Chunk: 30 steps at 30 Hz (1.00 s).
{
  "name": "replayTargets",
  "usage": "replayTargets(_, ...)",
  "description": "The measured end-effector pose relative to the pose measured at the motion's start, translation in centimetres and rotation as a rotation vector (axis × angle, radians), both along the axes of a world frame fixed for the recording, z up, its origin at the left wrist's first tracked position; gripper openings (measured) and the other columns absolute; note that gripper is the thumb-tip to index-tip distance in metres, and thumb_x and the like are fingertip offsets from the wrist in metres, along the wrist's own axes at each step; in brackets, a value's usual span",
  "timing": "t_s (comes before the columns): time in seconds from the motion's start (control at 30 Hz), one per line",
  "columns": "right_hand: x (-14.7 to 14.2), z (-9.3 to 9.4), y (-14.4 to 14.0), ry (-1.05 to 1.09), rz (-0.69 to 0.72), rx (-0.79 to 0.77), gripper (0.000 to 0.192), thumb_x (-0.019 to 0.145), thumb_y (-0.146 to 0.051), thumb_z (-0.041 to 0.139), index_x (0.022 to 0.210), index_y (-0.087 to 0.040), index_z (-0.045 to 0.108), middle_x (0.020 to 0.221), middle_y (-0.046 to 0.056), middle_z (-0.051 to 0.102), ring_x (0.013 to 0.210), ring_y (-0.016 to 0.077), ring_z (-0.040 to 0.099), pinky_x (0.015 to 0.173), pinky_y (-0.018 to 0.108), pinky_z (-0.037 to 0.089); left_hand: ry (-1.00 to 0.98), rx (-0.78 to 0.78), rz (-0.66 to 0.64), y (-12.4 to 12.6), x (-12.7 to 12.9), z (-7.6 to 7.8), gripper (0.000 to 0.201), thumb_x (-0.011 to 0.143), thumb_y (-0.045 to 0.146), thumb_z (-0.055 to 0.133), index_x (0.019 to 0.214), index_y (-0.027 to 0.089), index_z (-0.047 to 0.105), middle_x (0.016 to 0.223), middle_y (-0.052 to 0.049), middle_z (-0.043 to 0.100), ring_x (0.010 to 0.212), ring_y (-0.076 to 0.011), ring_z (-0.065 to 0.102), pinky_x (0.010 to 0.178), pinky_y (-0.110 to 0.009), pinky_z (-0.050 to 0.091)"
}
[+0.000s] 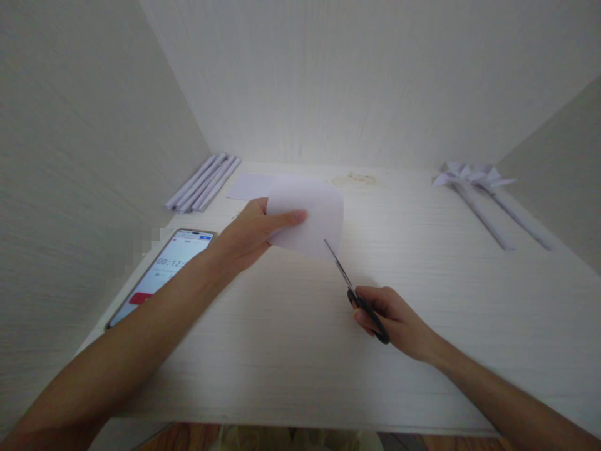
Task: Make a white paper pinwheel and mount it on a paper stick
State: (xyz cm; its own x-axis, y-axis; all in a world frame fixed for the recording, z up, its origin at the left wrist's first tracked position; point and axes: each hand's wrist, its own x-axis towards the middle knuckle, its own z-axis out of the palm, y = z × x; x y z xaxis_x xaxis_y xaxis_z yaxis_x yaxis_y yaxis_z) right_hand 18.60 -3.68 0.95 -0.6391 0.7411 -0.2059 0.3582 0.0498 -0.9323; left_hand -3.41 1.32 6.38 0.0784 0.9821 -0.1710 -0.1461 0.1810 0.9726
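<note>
Paper [310, 216], a pale curved sheet, is held above the desk near the centre of the frame, pinched at its left edge by the left hand [248, 235], thumb laid flat across the near face and the other fingers behind it. Scissors [354, 291] with black handles are gripped in the right hand [394, 316], lower centre-right; the blades look nearly together, and their tip meets the sheet's lower right edge. The desk [291, 351] is a light wood-grain surface boxed in by white panels on the left, back and right, its front edge running along the bottom of the frame. A phone [162, 272] lies at the left edge of the desk, screen lit with a timer, partly covered by the left forearm. Rolled paper tubes [201, 183] lie bundled in the upper left corner against the left panel. A flat sheet [248, 186] rests behind the held paper. Folded paper pieces on long stems [479, 188] lie at upper right near the right panel. Bare desk surface spans the lower middle and right of centre, between the two forearms.
</note>
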Motion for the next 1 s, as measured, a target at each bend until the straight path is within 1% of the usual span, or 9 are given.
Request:
replayTargets(0.1,-0.05,0.00,-0.01,-0.005,-0.006,0.005,0.042,0.075,-0.056,0.042,0.056,-0.018,0.037,0.051,-0.005,0.034,0.046,0.0075,0.032,0.041,0.021,0.024,0.002,0.013,-0.029,0.02,-0.07,0.02,0.027,0.052,0.022,0.069,0.077,0.013,0.064,0.076,-0.005,0.067,0.073,-0.0178,0.062,0.066,-0.028,0.050)
replayTargets(0.27,-0.05,0.02,-0.05,0.014,-0.008,-0.003,0.042,0.075,-0.055,0.043,0.057,-0.017,0.038,0.051,-0.004,0.034,0.047,0.0075,0.032,0.042,0.021,0.024,0.005,0.008,-0.040,-0.06,-0.09,0.04,0.027,0.052,0.021,0.069,0.078,0.014,0.065,0.076,-0.004,0.067,0.073,-0.0187,0.062,0.067,-0.029,0.049)
replayTargets(0.53,-0.06,0.15,-0.03,0.002,-0.008,-0.004,0.043,0.074,-0.056,0.043,0.056,-0.018,0.038,0.051,-0.004,0.035,0.046,0.0079,0.032,0.042,0.022,0.025,0.019,0.032,-0.026,-0.03,-0.07,-0.08,0.025,0.052,0.021,0.069,0.075,0.014,0.064,0.079,-0.004,0.067,0.073,-0.0175,0.061,0.066,-0.027,0.048)
replayTargets(0.77,-0.11,0.28,0.01,0.003,-0.003,-0.002,0.043,0.074,-0.056,0.042,0.056,-0.018,0.038,0.051,-0.004,0.035,0.047,0.0079,0.032,0.042,0.022,0.025,0.009,0.049,-0.023,-0.13,0.05,0.01,0.028,0.050,0.023,0.071,0.075,0.014,0.065,0.080,-0.005,0.067,0.076,-0.0194,0.061,0.067,-0.029,0.049)
replayTargets(1.0,-0.24,0.43,0.13,0.000,0.004,0.000,0.043,0.073,-0.057,0.043,0.056,-0.017,0.039,0.051,-0.003,0.036,0.048,0.0084,0.033,0.043,0.022,0.026,-0.020,0.058,-0.043,-0.19,0.07,-0.09,0.030,0.049,0.024,0.072,0.076,0.014,0.065,0.080,-0.006,0.067,0.076,-0.0193,0.061,0.071,-0.032,0.048)
